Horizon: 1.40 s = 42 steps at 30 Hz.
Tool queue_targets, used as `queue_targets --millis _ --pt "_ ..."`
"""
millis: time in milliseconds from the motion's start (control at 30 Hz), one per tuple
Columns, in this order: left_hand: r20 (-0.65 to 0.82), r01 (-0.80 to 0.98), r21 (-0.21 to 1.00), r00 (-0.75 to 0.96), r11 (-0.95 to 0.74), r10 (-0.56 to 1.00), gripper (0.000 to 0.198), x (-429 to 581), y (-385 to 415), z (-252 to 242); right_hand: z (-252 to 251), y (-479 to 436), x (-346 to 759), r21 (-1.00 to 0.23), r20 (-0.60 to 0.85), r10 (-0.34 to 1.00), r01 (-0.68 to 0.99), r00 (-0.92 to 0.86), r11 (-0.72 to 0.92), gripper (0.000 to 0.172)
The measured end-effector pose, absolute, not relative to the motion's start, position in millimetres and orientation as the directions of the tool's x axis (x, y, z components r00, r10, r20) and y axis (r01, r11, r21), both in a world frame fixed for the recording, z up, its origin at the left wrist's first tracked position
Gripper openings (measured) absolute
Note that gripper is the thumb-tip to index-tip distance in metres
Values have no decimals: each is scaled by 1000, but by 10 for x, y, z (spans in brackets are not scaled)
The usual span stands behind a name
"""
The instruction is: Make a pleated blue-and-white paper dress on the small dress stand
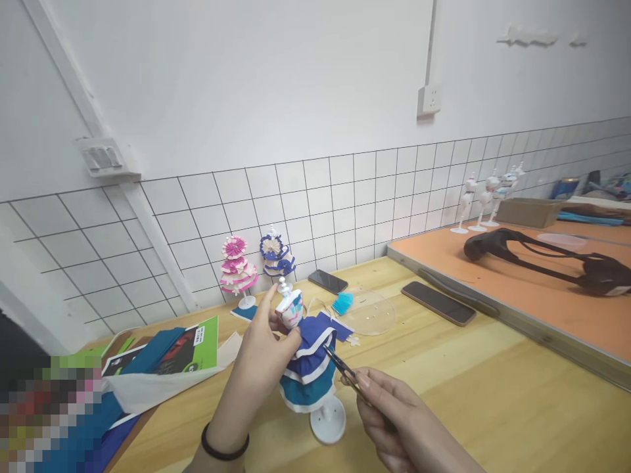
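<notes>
My left hand (266, 345) is closed around the upper body of a small dress-form mannequin (290, 309), which leans to one side. The form wears a tiered skirt (308, 374) in purple and teal with white edging. Its round white base (328, 424) shows below the skirt. In my right hand (394, 417) are dark metal tweezers (345, 371), their tips touching the edge of the top purple tier. A teal pleated piece (342, 303) and a purple fabric piece (332, 326) lie just behind the form.
Two dressed forms, one pink (239, 269) and one blue (279, 253), stand by the wall. A clear plate (374, 315) with tiny bits and two phones (438, 302) lie behind. Fabric and packaging (207, 348) cover the left. An orange board (424, 253) borders the right, bearing a black strap (532, 253).
</notes>
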<state>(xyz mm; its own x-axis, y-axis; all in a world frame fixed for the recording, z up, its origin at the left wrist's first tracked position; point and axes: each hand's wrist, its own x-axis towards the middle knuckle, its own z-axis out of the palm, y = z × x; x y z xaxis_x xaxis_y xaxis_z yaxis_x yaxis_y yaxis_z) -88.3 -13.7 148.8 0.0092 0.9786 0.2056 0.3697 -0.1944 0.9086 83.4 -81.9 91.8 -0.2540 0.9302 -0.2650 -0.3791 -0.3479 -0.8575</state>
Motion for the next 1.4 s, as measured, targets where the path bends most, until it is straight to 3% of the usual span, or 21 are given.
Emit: queue_targets --millis 567,1400 --pt "208 465 863 32 -199 978 73 -843 -183 1492 931 -729 716 -858 -147 948 -440 -283 -264 47" --pt "197 473 861 35 -190 980 76 -835 -167 1491 939 -696 671 -887 -137 959 -400 -249 -231 49"
